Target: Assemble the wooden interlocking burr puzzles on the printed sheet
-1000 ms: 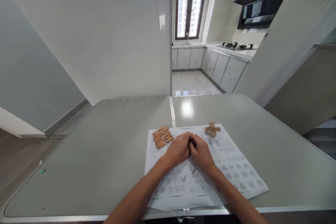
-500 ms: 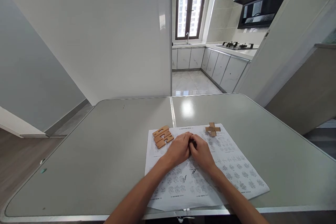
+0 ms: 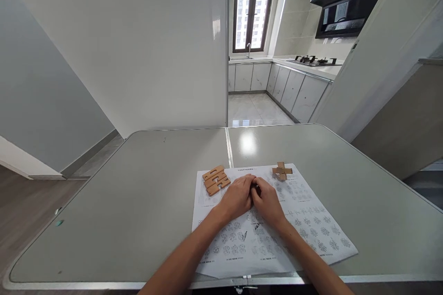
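My left hand [image 3: 237, 196] and my right hand [image 3: 267, 199] rest together on a printed instruction sheet [image 3: 308, 221], fingers curled and touching. They close around something small and dark between them that I cannot make out. A cluster of flat notched wooden puzzle pieces [image 3: 215, 179] lies on the sheet just left of my left hand. A small cross-shaped wooden assembly [image 3: 281, 171] stands on the sheet beyond my right hand.
The sheet lies on a grey folding table [image 3: 138, 207] with a metal seam down its middle and a metal front edge. A white wall panel rises behind the table; a kitchen with cabinets and a window opens beyond on the right.
Both hands stay together in the same place. Only the camera has shifted slightly.
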The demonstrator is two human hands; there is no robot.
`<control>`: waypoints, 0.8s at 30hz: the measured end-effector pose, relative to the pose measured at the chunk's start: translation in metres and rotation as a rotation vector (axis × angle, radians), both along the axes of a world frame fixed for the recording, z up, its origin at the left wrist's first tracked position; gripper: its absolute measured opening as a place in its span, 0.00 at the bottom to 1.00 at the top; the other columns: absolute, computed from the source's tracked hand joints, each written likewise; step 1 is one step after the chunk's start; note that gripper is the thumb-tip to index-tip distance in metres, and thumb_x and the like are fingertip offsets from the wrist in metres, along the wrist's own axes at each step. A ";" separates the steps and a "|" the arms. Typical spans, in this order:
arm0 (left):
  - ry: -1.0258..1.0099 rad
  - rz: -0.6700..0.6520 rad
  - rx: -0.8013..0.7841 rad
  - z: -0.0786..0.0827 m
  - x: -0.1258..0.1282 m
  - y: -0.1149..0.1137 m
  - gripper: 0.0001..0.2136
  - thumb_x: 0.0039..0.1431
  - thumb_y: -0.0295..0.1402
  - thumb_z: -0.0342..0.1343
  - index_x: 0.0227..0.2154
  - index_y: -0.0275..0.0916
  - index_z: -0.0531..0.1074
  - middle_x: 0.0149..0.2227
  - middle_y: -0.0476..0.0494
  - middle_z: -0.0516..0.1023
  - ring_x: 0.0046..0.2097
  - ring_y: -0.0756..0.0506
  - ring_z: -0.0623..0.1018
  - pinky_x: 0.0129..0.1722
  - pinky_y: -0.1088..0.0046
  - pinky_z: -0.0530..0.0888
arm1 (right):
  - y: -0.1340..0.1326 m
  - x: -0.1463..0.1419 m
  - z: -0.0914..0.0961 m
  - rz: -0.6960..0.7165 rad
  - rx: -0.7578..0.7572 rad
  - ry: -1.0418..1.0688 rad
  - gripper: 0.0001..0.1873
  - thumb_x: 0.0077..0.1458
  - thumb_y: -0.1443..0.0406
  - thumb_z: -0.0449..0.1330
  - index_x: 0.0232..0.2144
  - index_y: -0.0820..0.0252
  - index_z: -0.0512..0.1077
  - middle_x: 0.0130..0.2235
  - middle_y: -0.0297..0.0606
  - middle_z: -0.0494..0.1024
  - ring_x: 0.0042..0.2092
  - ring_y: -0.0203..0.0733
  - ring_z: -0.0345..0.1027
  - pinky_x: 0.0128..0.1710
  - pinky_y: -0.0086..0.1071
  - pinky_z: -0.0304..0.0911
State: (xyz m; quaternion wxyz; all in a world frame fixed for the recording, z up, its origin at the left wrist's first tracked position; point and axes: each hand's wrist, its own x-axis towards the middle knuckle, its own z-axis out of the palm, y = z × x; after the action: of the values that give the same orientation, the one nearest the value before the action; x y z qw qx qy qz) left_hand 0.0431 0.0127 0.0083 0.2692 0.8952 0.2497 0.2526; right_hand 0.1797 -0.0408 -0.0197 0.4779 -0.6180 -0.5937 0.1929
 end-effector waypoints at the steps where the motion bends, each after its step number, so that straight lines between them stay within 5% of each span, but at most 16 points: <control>1: 0.002 -0.001 0.003 0.000 0.000 0.000 0.18 0.59 0.20 0.48 0.51 0.39 0.67 0.49 0.38 0.77 0.49 0.40 0.78 0.52 0.58 0.76 | 0.000 0.000 0.000 -0.001 0.003 0.002 0.08 0.62 0.66 0.50 0.31 0.55 0.67 0.34 0.39 0.76 0.35 0.47 0.69 0.37 0.40 0.66; 12: -0.015 0.019 0.026 -0.009 0.001 -0.004 0.35 0.56 0.19 0.51 0.67 0.41 0.53 0.58 0.34 0.74 0.57 0.36 0.77 0.56 0.53 0.76 | 0.001 -0.001 -0.001 -0.077 0.030 0.078 0.08 0.64 0.63 0.52 0.41 0.56 0.70 0.41 0.42 0.76 0.40 0.47 0.72 0.41 0.42 0.70; 17: 0.005 0.021 0.032 -0.013 0.002 -0.004 0.34 0.62 0.23 0.52 0.70 0.40 0.48 0.64 0.30 0.69 0.62 0.34 0.74 0.59 0.50 0.74 | 0.001 0.001 0.005 -0.217 0.094 0.176 0.13 0.64 0.62 0.54 0.49 0.56 0.70 0.61 0.49 0.61 0.43 0.43 0.73 0.44 0.43 0.74; 24: 0.053 0.025 0.064 -0.018 0.002 -0.003 0.34 0.62 0.23 0.52 0.69 0.42 0.49 0.65 0.32 0.68 0.65 0.34 0.71 0.61 0.48 0.73 | 0.000 0.008 0.009 -0.316 0.133 0.194 0.18 0.59 0.63 0.56 0.52 0.55 0.70 0.67 0.50 0.50 0.49 0.46 0.74 0.41 0.42 0.75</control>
State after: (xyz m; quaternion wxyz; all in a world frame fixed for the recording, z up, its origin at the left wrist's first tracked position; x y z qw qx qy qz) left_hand 0.0450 0.0094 -0.0098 0.2307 0.9066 0.2596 0.2397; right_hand 0.1872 -0.0403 -0.0104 0.5969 -0.6493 -0.4517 0.1346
